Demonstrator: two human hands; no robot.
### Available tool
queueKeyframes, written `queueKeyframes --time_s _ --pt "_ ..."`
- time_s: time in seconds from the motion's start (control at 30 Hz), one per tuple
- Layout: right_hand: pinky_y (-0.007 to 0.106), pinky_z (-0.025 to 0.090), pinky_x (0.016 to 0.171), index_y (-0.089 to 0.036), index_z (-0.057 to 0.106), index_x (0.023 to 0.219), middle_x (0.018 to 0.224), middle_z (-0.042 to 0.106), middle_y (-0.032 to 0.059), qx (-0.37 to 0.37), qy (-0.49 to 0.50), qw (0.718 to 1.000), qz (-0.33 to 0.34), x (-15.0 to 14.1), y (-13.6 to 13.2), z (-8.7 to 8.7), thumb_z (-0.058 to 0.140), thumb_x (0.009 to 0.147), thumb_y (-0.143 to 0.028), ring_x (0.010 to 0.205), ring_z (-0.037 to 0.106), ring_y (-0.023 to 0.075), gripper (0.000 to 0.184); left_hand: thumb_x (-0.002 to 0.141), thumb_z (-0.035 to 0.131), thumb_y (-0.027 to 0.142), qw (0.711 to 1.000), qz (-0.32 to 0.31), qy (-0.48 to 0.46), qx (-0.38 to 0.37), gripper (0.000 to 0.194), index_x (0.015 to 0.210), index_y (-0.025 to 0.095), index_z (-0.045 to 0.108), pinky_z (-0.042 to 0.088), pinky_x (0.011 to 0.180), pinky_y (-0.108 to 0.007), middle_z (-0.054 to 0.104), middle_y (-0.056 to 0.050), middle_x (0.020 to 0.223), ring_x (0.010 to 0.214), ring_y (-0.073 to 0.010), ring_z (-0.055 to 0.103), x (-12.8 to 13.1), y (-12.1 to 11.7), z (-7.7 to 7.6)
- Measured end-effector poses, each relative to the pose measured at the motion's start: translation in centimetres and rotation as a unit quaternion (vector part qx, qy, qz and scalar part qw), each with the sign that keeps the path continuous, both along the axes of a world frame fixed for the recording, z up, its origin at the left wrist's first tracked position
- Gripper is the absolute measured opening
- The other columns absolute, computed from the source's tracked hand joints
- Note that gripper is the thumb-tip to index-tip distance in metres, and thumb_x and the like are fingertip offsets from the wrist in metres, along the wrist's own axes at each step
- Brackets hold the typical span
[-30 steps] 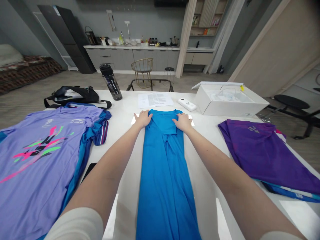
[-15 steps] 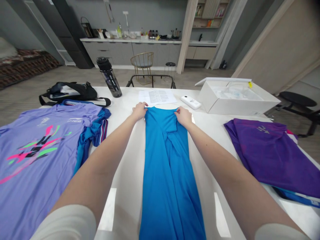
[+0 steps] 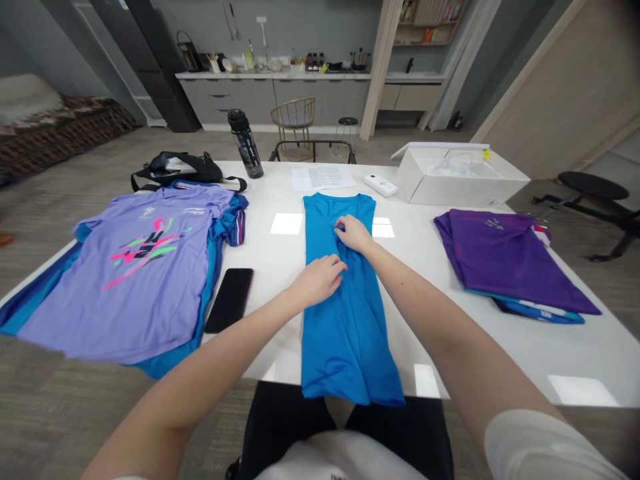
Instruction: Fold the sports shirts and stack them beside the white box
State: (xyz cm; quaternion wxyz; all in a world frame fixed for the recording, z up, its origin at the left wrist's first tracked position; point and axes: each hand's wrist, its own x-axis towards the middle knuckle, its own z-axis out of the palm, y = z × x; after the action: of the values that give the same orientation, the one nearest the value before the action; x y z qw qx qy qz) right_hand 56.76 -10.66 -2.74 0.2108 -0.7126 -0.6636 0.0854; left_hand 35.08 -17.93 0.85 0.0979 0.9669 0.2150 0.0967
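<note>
Grey walls surround the room, and a long counter (image 3: 273,77) with grey cabinets (image 3: 240,100) runs along the far side at 12 o'clock. In front stand a gold wire chair (image 3: 294,113) and a black stool (image 3: 347,122). A tall dark cupboard (image 3: 155,60) rises at 11 o'clock, a patterned sofa (image 3: 65,119) lies at 10, a beige panel (image 3: 535,73) fills 2, and a black swivel stool (image 3: 593,185) stands at 3 on the grey-brown floor (image 3: 100,150).

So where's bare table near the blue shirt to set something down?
Free: between the blue shirt and the purple shirt, though the forearm of the right hand crosses it; also between the black phone and the blue shirt, behind the left hand. Crowded: the back edge, with paper, white device and white box.
</note>
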Motion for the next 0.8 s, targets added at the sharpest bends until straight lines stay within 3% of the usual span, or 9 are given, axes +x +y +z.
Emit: queueKeyframes --time_s 0.13,0.27,0.33,0.47,0.57,0.7,0.8 --pt "0.032 0.048 0.087 -0.019 0.067 0.112 0.108 0.070 0.0092 -0.029 -0.002 1.000 0.004 -3.6 -5.5 0.6 0.065 0.092 -0.031 0.098 0.065 0.0234 0.023 0.102 0.052 0.034 1.000 -0.019 -0.004 -0.021 0.026 0.123 0.021 0.061 0.046 0.092 -0.038 0.061 -0.007 0.118 0.106 -0.0232 0.059 -3.7 -7.2 -0.9" --pt "0.030 0.049 0.085 -0.020 0.064 0.118 0.100 0.073 0.0070 -0.112 0.036 0.993 0.007 -5.4 -9.7 1.0 0.069 0.091 -0.038 0.096 0.068 0.0226 0.033 0.093 0.061 0.060 1.000 -0.008 -0.019 -0.024 0.054 0.131 0.023 0.057 0.043 0.099 -0.044 0.060 -0.010 0.128 0.115 -0.0274 0.057 -8.3 -14.7 -1.1" --pt "0.030 0.049 0.086 -0.019 0.061 0.123 0.106 0.073 0.0088 -0.132 0.048 0.990 -0.007 -6.0 -11.1 1.2 0.072 0.089 -0.040 0.099 0.068 0.0231 0.042 0.090 0.068 0.057 1.000 0.007 -0.016 -0.009 0.057 0.134 0.023 0.055 0.041 0.101 -0.046 0.060 -0.010 0.130 0.118 -0.0288 0.055 -10.0 -17.3 -1.8" --pt "0.031 0.051 0.083 -0.015 0.053 0.133 0.118 0.070 0.0149 -0.164 0.056 0.983 -0.058 -7.2 -12.4 1.5 0.078 0.083 -0.042 0.101 0.068 0.0256 0.062 0.094 0.067 0.025 0.998 0.065 -0.012 0.017 0.027 0.120 0.022 0.061 0.045 0.091 -0.043 0.064 -0.007 0.114 0.109 -0.0265 0.058 -11.2 -19.6 -3.7" --pt "0.029 0.052 0.071 -0.014 0.051 0.135 0.110 0.072 0.0147 -0.207 0.105 0.967 -0.102 -7.8 -12.7 1.5 0.083 0.078 -0.040 0.085 0.070 0.0229 0.070 0.096 0.061 0.019 0.994 0.090 -0.055 -0.009 0.008 0.103 0.022 0.062 0.048 0.084 -0.041 0.065 -0.004 0.100 0.097 -0.0234 0.060 -11.3 -20.3 -4.6" --pt "0.025 0.049 0.062 -0.014 0.055 0.129 0.098 0.073 0.0088 -0.205 0.149 0.962 -0.104 -8.0 -12.8 1.1 0.083 0.076 -0.025 0.072 0.067 0.0178 0.062 0.097 0.048 0.010 0.973 0.156 -0.167 -0.043 0.019 0.106 0.022 0.060 0.053 0.084 -0.036 0.064 -0.005 0.100 0.093 -0.0196 0.064 -12.2 -21.4 -5.8" --pt "0.023 0.048 0.062 -0.016 0.056 0.127 0.098 0.072 0.0058 -0.183 0.159 0.966 -0.090 -8.1 -12.9 1.1 0.078 0.081 -0.023 0.074 0.066 0.0152 0.051 0.098 0.044 0.011 0.941 0.219 -0.259 -0.017 0.024 0.110 0.023 0.061 0.057 0.084 -0.033 0.062 -0.006 0.101 0.092 -0.0184 0.067 -13.5 -22.2 -7.1"
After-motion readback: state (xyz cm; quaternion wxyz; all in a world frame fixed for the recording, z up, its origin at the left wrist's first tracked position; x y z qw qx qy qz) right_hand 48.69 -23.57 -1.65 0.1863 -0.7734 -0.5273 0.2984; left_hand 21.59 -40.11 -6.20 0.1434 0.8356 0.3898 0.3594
